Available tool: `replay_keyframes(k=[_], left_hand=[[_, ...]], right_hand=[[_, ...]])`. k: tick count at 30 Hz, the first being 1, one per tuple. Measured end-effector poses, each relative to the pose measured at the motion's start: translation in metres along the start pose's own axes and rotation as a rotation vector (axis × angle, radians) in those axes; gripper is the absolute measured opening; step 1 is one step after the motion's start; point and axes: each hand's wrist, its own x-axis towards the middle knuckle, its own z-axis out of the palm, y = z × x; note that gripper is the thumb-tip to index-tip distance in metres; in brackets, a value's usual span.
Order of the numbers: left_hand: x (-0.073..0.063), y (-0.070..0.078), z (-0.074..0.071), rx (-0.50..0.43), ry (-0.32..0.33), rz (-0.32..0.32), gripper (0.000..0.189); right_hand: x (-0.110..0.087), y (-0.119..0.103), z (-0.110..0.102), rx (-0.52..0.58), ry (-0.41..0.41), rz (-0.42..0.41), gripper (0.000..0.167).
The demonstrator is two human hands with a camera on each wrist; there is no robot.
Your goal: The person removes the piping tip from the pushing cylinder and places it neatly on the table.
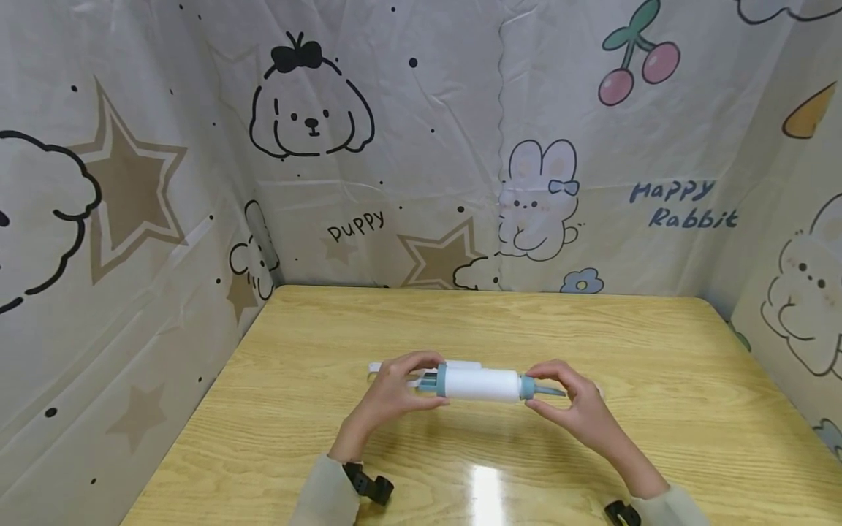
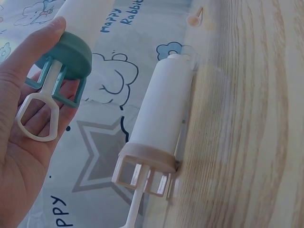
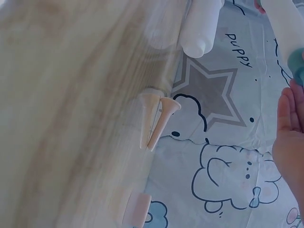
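Note:
A white-barrelled icing syringe [image 1: 485,385] with teal ends is held level over the table between both hands. At its plunger end, my left hand [image 1: 393,387] grips the teal collar [image 2: 71,54], thumb on one side and fingers beneath. A white ring handle [image 2: 40,118] sticks out past this collar. My right hand [image 1: 579,402] pinches the other teal end [image 1: 527,387], where a narrow teal nozzle [image 1: 549,391] points right between thumb and fingers. Behind it lies a second white syringe [image 2: 161,104] with a peach collar [image 2: 147,156], partly hidden in the head view.
A peach cone-shaped nozzle [image 3: 164,121] lies on the wooden table [image 1: 487,321], beyond the second syringe's tip. Farther along sits a small peach piece [image 3: 137,209]. Printed cloth [image 1: 421,146] hangs around the table's back and sides.

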Motion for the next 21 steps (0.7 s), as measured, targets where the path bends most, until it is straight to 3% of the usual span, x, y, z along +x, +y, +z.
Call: replay_keyframes(k=[4, 14, 21], left_hand=[[0.0, 0.0, 0.0, -0.007, 0.001, -0.001, 0.051], [-0.003, -0.002, -0.001, -0.029, 0.021, 0.01, 0.05], [-0.011, -0.008, -0.005, 0.003, 0.029, -0.013, 0.051]], right_hand=[[0.001, 0.001, 0.001, 0.024, 0.018, -0.069, 0.042], [0.0, 0.0, -0.003, 0.177, 0.0, -0.079, 0.042], [0.001, 0.002, -0.005, 0.167, 0.015, -0.093, 0.042]])
